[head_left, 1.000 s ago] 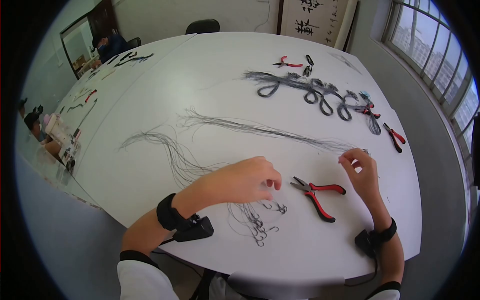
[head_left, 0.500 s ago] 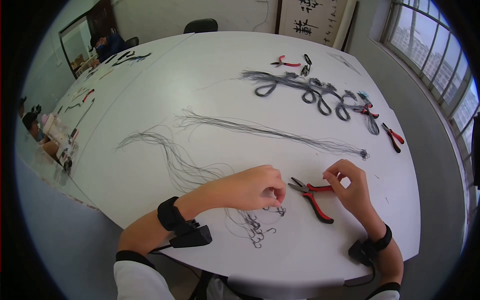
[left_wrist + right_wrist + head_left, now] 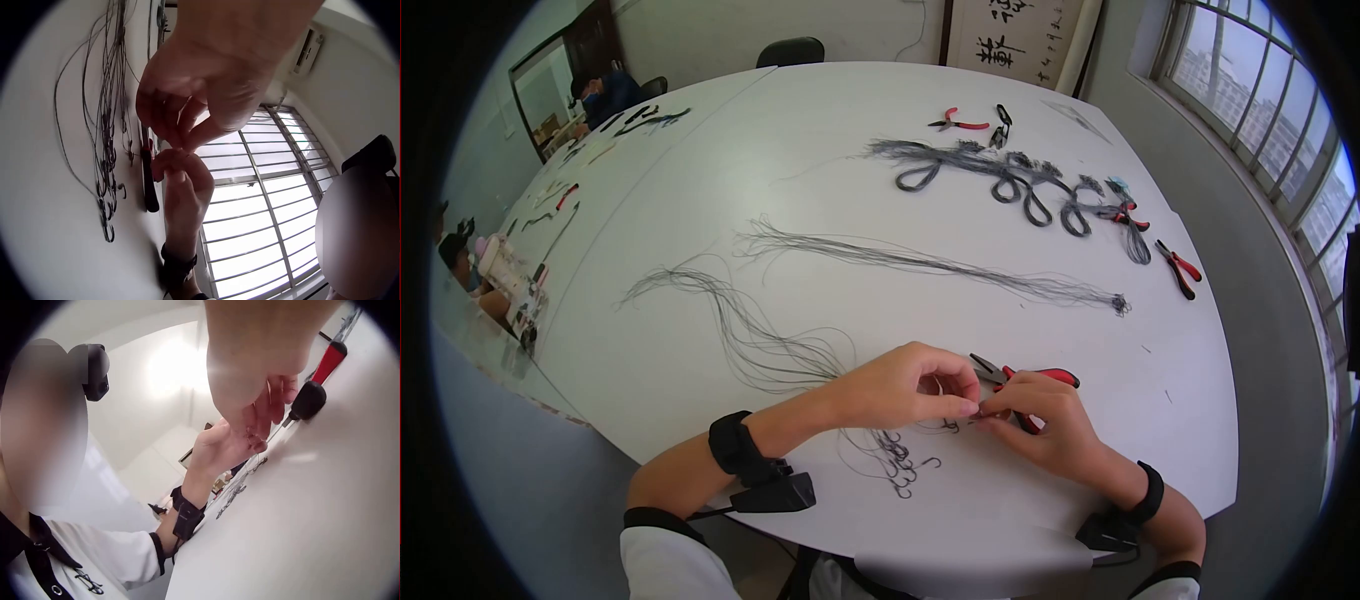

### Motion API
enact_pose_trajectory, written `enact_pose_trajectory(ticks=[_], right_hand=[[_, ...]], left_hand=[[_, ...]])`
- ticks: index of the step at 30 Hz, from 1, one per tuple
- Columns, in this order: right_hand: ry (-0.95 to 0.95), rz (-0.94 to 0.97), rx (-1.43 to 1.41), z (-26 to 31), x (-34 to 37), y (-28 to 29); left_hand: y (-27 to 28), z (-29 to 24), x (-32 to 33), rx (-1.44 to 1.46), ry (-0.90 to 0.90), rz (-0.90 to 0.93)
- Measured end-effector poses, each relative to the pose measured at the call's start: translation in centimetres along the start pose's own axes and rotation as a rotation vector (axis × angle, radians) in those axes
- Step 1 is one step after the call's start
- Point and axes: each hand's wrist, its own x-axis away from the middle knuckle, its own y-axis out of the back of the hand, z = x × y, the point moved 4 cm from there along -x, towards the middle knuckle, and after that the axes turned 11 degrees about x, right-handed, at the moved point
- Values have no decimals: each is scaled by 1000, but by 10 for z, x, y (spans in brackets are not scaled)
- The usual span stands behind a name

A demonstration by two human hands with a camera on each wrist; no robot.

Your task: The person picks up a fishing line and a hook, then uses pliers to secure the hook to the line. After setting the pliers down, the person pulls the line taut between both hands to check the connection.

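In the head view my left hand (image 3: pixel 905 385) and right hand (image 3: pixel 1045 420) meet fingertip to fingertip low over the table. Both pinch a small fish hook (image 3: pixel 252 434) on thin line, mostly hidden by the fingers. Beneath and left of them lies a loose bunch of fish hooks (image 3: pixel 895 460), dark and curved, whose grey fishing lines (image 3: pixel 750 340) run up to the left under my left forearm. Just behind my right fingers are red-and-black pliers (image 3: pixel 1055 377), jaws toward the left, partly covered by that hand.
A second bundle of lines (image 3: pixel 900 257) stretches across the table, its hooks (image 3: pixel 1120 303) gathered at the right end. Farther back are coiled line bundles (image 3: pixel 1005 185), more pliers (image 3: pixel 960 122) and another pair (image 3: pixel 1178 268) near the right edge. A person (image 3: pixel 605 95) sits far left.
My right hand has come from the far bundle's hook end, over the pliers, to the left hand's fingertips. The left hand has shifted slightly and its fingers have drawn together.
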Motion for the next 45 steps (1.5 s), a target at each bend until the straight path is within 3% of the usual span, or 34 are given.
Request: enact_pose_trajectory(ticks=[9, 14, 17, 18, 20, 35, 38, 44, 45], right_hand=[[-72, -55, -85, -2, 1, -4], [-260, -44, -173, -8, 3, -4], [-265, -32, -162, -7, 4, -3], [-266, -33, -161, -8, 4, -3], [-74, -72, 20, -3, 3, -2], [-70, -143, -93, 3, 3, 3], [-104, -174, -106, 4, 4, 5], [-64, -221, -66, 3, 4, 8], [-64, -222, -65, 3, 4, 8]], left_hand=[[-2, -1, 2, -101, -5, -31], [-1, -5, 4, -159, -27, -43], [-2, -5, 3, -119, -18, -17], [-2, -4, 3, -90, -22, -16], [-3, -4, 3, -62, -26, -13], [-8, -5, 5, 17, 7, -39], [-6, -5, 6, 143, 111, -59], [-3, -8, 8, 75, 142, 51], [-4, -11, 8, 293, 129, 22]])
